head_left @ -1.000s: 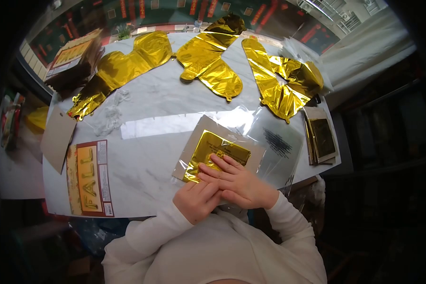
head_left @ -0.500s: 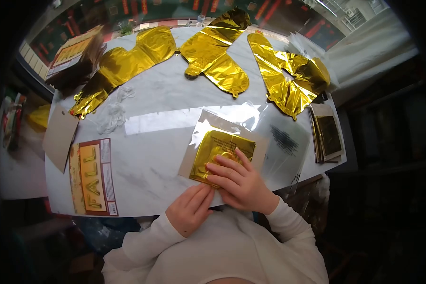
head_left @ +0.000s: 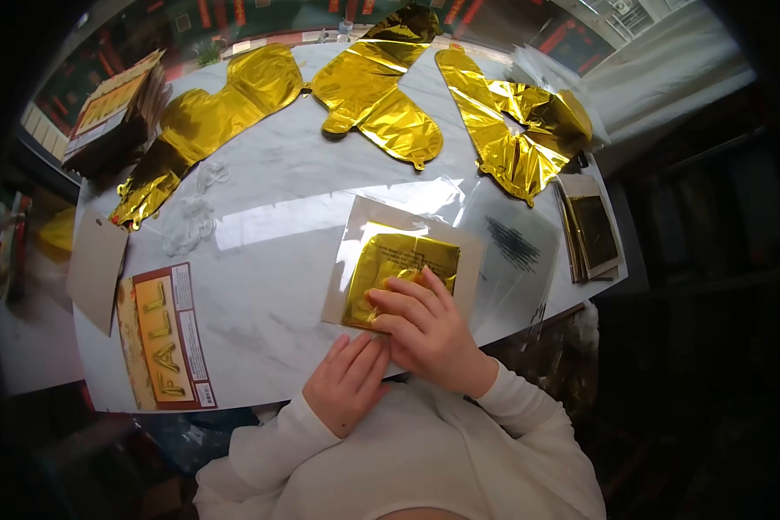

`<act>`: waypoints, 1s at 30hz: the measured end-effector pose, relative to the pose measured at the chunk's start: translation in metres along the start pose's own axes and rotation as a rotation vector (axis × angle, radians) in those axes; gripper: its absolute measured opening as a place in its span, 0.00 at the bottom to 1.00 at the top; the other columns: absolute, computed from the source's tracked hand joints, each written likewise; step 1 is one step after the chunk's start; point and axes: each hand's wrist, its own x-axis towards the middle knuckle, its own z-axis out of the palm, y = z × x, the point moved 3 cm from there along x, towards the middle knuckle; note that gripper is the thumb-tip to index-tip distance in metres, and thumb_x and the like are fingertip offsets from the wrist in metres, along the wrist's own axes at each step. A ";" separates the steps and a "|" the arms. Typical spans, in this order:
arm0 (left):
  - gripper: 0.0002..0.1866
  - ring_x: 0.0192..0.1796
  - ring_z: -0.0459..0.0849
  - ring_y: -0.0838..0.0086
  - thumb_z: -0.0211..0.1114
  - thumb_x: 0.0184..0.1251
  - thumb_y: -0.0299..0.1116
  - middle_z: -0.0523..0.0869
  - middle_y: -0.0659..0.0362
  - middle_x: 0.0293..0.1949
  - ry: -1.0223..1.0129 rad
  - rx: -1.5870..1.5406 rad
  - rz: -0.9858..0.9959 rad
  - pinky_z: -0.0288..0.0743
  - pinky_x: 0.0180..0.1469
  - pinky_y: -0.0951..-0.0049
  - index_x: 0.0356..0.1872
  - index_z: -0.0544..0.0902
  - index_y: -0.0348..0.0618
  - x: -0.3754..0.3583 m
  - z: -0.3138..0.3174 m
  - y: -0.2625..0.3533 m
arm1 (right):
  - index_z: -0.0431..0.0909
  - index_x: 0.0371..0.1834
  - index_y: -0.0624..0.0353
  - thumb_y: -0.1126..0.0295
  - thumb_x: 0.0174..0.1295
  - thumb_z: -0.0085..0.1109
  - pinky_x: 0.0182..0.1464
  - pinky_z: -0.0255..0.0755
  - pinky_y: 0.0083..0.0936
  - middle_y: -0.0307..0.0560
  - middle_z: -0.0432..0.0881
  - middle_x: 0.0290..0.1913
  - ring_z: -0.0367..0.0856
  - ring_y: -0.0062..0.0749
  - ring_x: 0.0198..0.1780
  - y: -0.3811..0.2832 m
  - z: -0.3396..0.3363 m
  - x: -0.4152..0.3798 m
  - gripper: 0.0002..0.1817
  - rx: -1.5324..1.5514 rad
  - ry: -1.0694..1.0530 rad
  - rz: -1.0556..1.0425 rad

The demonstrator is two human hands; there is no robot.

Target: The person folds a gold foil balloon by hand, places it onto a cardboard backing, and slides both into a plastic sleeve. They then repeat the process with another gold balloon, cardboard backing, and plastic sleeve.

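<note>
A folded gold foil packet with small dark print lies on a grey-beige card near the table's front edge, with shiny clear film around it. My right hand rests on the foil's lower right part, its fingers spread a little. At the lower edge of the card is my left hand, fingers close together and fingertips by the packet's bottom edge. Whether those fingertips pinch the edge is hidden.
Gold foil balloons span the back of the table. A FALL card and a card stack are on the left, with white string. Clear bags and foil-faced cards are on the right.
The view has shifted slightly, so the table's things sit a little further left. My right hand's fingers have moved slightly on the foil; my left hand stays by the lower edge.
</note>
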 end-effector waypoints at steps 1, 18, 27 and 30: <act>0.33 0.73 0.79 0.56 0.77 0.60 0.38 0.82 0.50 0.69 0.001 0.014 0.002 0.75 0.75 0.50 0.67 0.83 0.35 0.000 0.000 0.000 | 0.82 0.50 0.51 0.73 0.56 0.74 0.80 0.64 0.61 0.42 0.84 0.68 0.80 0.47 0.72 0.001 0.000 0.000 0.19 0.010 0.008 0.013; 0.31 0.55 0.85 0.66 0.79 0.62 0.50 0.85 0.59 0.56 0.110 0.068 -0.066 0.72 0.74 0.48 0.63 0.87 0.45 -0.011 -0.014 0.005 | 0.82 0.64 0.58 0.67 0.71 0.68 0.60 0.77 0.41 0.54 0.85 0.53 0.83 0.51 0.57 0.101 -0.050 0.051 0.20 -0.004 -0.168 0.199; 0.33 0.58 0.84 0.66 0.80 0.62 0.47 0.83 0.59 0.59 0.098 0.079 -0.071 0.70 0.75 0.47 0.67 0.85 0.46 -0.015 -0.010 0.004 | 0.88 0.46 0.57 0.62 0.71 0.69 0.49 0.79 0.33 0.44 0.88 0.40 0.86 0.36 0.44 0.139 -0.044 0.093 0.11 0.246 -0.574 0.432; 0.32 0.60 0.83 0.62 0.80 0.60 0.45 0.83 0.58 0.59 0.078 0.062 -0.075 0.71 0.74 0.45 0.66 0.86 0.47 -0.017 -0.008 0.003 | 0.89 0.43 0.58 0.63 0.70 0.72 0.46 0.77 0.23 0.34 0.88 0.37 0.83 0.19 0.41 0.149 -0.052 0.101 0.10 0.502 -0.714 0.641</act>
